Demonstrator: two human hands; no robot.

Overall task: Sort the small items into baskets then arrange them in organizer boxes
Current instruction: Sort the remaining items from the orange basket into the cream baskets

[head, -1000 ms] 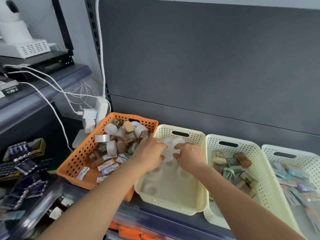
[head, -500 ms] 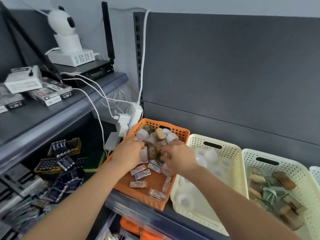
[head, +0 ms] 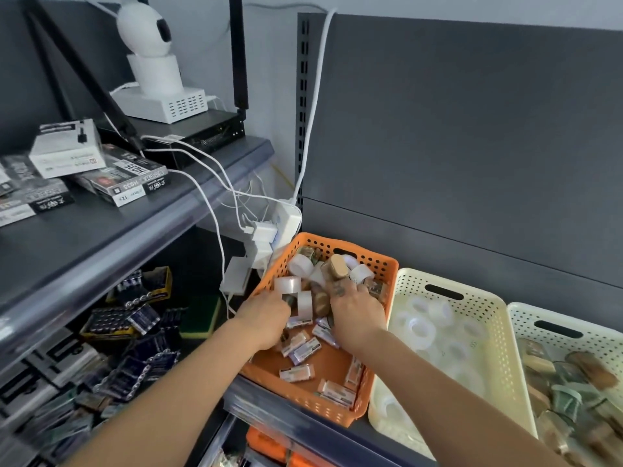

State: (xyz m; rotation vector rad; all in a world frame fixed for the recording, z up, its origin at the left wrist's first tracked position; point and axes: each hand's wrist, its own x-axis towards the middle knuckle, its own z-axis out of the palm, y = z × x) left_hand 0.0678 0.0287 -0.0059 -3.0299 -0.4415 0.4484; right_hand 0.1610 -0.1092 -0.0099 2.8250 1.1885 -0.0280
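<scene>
Tape rolls [head: 287, 284] are piled right under your fingertips. Your left hand [head: 266, 315] and right hand [head: 357, 311] both have fingers [head: 338, 289] curled into the heap; can't tell if either's pinching one yet. They look light, stiff, kinda slick, so hook the core or squeeze the flat sides. Orange basket [head: 371, 261] holds them, cream basket [head: 409, 288] just right.

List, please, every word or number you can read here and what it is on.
"H035": black box on the upper shelf, printed twice.
"12": that box's end label.
White box: print blurred.
Packets in the orange basket: labels too small.
Battery packs: unreadable.
</scene>
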